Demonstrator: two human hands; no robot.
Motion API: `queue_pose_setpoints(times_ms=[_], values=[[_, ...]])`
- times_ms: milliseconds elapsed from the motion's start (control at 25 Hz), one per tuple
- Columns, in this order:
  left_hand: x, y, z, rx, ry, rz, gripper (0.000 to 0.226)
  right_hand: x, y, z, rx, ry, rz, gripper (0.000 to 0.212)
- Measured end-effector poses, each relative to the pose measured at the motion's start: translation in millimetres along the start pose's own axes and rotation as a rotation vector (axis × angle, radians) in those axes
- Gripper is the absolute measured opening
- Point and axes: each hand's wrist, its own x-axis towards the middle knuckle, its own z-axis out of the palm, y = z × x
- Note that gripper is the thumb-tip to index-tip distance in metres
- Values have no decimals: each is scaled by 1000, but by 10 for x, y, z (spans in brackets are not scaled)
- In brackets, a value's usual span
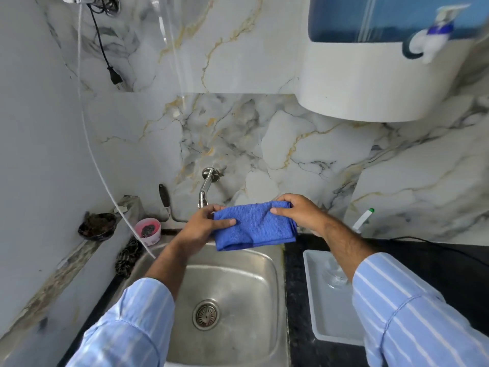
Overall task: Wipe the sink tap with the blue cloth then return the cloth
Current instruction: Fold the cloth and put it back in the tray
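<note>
Above the sink (238, 282), I grip the folded cloth (254, 226) at both ends, left hand (203, 226) and right hand (299, 213) pinched shut, tap (205, 189) at eleven o'clock, just behind.

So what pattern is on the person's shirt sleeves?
Light blue with white stripes, seen in the head view on the right sleeve.

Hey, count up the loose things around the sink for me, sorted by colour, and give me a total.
Blue: 1, the cloth held over the sink by the left hand and right hand
Pink: 1, the cup
White: 2, the tray and the spray bottle
Black: 1, the brush handle
Total: 5
</note>
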Motion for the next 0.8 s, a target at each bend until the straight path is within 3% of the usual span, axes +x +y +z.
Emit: queue_pose_setpoints(times_ms=[200,400,560,800], values=[[115,-395,732,111,0,-100,33,-471,704,-404,128,113,204,16],[291,-1027,1516,261,-204,-252,11,-1019,1697,-796,199,119,520,36],[402,-1576,2129,390,-222,-335,12,-1294,2383,-966,-9,195,684,33],[579,-2217,2665,1083,-254,-159,23,-1321,3065,-805,-426,155,740,40]])
